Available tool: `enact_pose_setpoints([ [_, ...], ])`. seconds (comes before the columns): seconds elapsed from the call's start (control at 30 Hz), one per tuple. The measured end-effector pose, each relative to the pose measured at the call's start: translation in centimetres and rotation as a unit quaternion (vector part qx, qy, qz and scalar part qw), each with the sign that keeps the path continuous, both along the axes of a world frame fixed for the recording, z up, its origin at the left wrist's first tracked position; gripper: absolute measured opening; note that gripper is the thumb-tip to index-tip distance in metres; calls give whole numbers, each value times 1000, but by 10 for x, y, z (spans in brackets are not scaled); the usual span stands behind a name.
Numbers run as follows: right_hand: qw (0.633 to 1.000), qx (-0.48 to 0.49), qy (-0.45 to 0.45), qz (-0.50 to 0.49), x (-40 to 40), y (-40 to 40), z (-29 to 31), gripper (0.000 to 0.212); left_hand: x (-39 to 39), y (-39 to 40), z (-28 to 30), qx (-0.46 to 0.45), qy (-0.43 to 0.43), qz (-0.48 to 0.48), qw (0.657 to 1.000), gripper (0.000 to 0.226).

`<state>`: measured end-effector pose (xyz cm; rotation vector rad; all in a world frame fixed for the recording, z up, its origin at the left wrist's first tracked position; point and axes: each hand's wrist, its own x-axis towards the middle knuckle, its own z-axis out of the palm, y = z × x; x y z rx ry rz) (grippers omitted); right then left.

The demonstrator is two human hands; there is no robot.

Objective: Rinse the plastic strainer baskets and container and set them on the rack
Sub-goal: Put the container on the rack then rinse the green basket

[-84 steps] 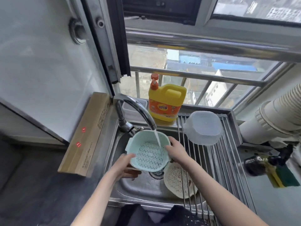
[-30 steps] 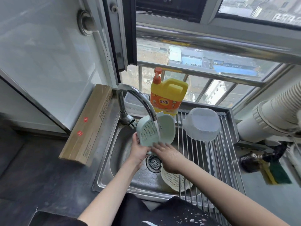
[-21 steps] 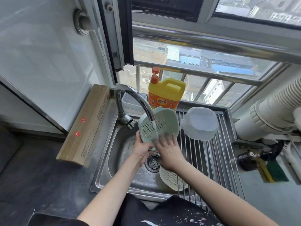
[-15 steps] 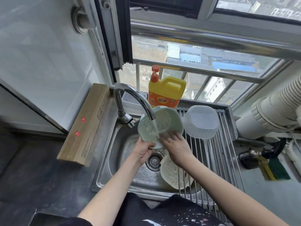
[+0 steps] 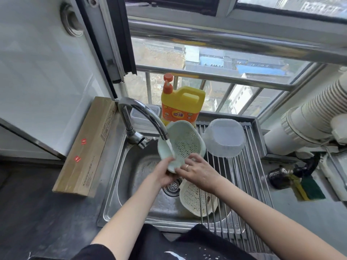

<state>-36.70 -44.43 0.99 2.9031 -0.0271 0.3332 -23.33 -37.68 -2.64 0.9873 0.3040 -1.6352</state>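
A pale green strainer basket (image 5: 185, 142) stands tilted on its edge under the running tap (image 5: 144, 117), its perforated inside facing me. My left hand (image 5: 162, 171) grips its lower rim from below. My right hand (image 5: 197, 170) holds the same rim from the right, fingers spread on the plastic. A cream strainer basket (image 5: 195, 197) lies in the sink (image 5: 135, 175), partly under the rack's bars. A clear plastic container (image 5: 224, 137) sits upside down on the steel rack (image 5: 244, 177).
A yellow detergent jug (image 5: 183, 105) stands behind the sink, beside a small clear lidded box (image 5: 142, 114). A cardboard box (image 5: 88, 147) lies along the left wall. A green sponge (image 5: 309, 188) and a black fitting (image 5: 281, 177) are right of the rack.
The green basket went from lying flat under the stream to standing on edge, then turned so its inside faces me. Both hands shifted down to its lower rim.
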Motion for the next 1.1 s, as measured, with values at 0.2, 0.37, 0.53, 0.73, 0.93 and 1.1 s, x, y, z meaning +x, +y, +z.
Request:
enact_pose_setpoints([
  [0.2, 979, 141, -110, -98, 16, -13, 9, 12, 21, 11, -10, -51, -1, -16, 999, 69],
  [0.37, 777, 487, -206, -342, 40, -6, 13, 24, 34, 14, -4, 15, -68, 0, 998, 59],
  [0.53, 683, 567, -172, -428, 51, -8, -11, 29, 51, 34, -17, 49, -134, -48, 989, 65],
  [0.73, 596, 633, -142, -473, 62, -11, -36, 35, 56, 51, -32, 99, -205, -79, 971, 60],
  [0.93, 553, 639, -97, -526, 69, -19, -46, 34, 56, 56, -36, 97, -211, -72, 970, 66],
  [1.1, 553, 629, -122, -533, 72, -18, -45, 25, 52, 45, -23, 65, -201, 26, 977, 48],
])
